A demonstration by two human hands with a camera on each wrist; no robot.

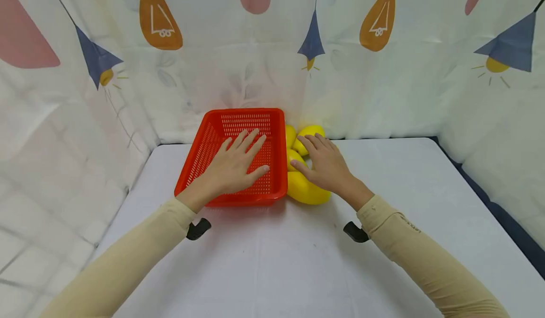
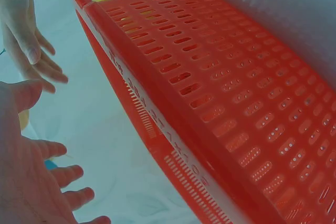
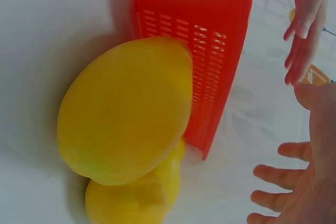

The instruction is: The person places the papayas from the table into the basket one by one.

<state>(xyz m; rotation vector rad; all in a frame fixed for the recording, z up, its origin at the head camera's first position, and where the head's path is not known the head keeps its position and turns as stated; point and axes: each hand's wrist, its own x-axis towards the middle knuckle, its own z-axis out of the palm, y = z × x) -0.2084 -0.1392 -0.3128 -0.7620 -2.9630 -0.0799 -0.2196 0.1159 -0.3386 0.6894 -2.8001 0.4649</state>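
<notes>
A red perforated plastic basket stands on the table, its inside visible between and around my left fingers. My left hand hovers over it, palm down and fingers spread, holding nothing. Close against the basket's right side lie several smooth yellow fruits, mango-like in shape; the right wrist view shows the largest fruit touching the basket wall. Above them is my right hand, fingers extended and holding nothing. It partly hides the fruits in the head view. In the left wrist view, both hands appear apart from the basket's rim.
A white-covered table extends in front of the basket and to the right. Behind it hangs a pale curtain printed with lamps and bulbs, close to the basket's far edge. More pale fabric borders the left side.
</notes>
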